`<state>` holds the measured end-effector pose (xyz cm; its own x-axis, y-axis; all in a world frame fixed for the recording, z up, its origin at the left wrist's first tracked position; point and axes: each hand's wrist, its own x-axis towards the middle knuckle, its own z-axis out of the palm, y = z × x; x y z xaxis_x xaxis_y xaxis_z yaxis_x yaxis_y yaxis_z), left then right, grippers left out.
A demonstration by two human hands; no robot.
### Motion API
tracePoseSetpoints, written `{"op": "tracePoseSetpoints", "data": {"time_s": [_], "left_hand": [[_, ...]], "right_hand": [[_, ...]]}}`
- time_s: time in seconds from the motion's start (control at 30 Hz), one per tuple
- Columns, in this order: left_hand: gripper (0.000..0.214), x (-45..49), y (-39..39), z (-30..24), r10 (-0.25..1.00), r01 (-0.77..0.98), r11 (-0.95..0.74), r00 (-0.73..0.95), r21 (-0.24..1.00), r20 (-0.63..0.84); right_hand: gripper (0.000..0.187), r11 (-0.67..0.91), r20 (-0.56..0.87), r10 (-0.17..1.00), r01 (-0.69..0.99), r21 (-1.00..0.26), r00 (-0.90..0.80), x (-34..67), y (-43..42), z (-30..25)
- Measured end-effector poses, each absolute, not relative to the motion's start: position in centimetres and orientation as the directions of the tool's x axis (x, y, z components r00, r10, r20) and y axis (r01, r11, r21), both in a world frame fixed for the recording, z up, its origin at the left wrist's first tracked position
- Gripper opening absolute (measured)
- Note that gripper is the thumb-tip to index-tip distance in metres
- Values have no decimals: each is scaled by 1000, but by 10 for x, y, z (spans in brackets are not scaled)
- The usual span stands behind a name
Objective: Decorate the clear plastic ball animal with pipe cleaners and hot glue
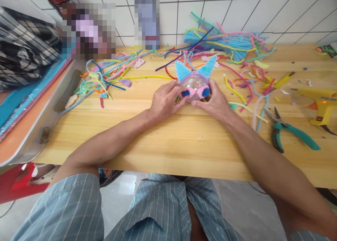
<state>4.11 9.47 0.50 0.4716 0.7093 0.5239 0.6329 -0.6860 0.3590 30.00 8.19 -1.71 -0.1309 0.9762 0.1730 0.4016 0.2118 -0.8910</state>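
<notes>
Between my hands is a clear plastic ball (194, 81) made up as a small animal figure. Two light-blue ears (210, 67) of pipe cleaner rise from its top, and pink-and-blue round pieces (204, 91) sit on its front like eyes. My left hand (166, 99) grips the ball's left side, thumb and fingertips at the left blue piece. Around the right side and underneath curls my right hand (216, 102), its thumb low on the front. The far side of the ball and some fingertips are hidden.
Loose pipe cleaners (98, 81) lie left, and a blue bundle (221, 42) lies by the tiled wall. Green-handled pliers (285, 128) and a yellow glue gun (322, 104) with a lit orange light are at right. A plastic bin (50, 128) borders the left side.
</notes>
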Motion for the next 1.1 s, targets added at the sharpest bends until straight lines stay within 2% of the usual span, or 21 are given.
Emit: {"op": "tracePoseSetpoints", "data": {"time_s": [0.27,0.47,0.83,1.1], "left_hand": [[30,41,97,-2,673,624,-709,457,330,582],[25,40,99,-11,597,598,-752,441,276,670],[21,40,103,-11,562,546,-787,445,285,697],[24,42,105,-13,603,576,-757,433,309,670]], "right_hand": [[101,197,167,980,423,-884,-106,299,81,-13],[106,219,195,976,406,-887,-100,299,82,-17],[102,235,215,972,434,-870,-96,299,83,-19],[105,232,219,972,461,-857,-82,296,85,-19]]}}
